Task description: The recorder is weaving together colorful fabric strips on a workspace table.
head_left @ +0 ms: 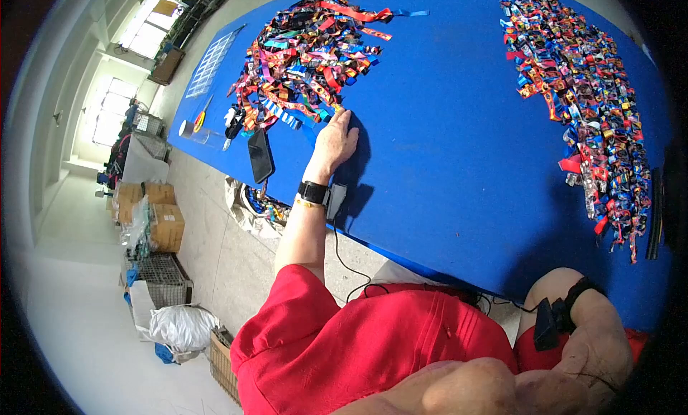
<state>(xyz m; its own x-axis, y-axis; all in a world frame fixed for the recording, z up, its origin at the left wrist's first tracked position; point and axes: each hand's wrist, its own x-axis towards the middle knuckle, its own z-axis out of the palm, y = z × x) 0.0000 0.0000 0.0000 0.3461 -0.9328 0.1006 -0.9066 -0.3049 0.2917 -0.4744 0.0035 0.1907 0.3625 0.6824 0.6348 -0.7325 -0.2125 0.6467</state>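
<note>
A heap of multicoloured printed ribbon strips (pixel 301 64) lies on the blue table at the far left. At its near edge is my left hand (pixel 334 144), fingers stretched forward and touching the strips, thumb a little apart. A black band and a gold-coloured bracelet circle that wrist. On the right, many folded ribbon pieces (pixel 584 99) lie in long, dense rows. My right hand (pixel 557 286) is low by the table's near edge, beyond a black wrist strap with a dark device (pixel 547 325). Its fingers are hidden.
Left of the heap lie a black phone (pixel 260 155), a clear bottle (pixel 197 132), yellow-orange scissors (pixel 201 119) and a white grid (pixel 213 64). A cable (pixel 338 250) hangs at the near edge. An open white sack (pixel 247 211), cartons (pixel 166 229) and crates (pixel 163 279) stand on the floor.
</note>
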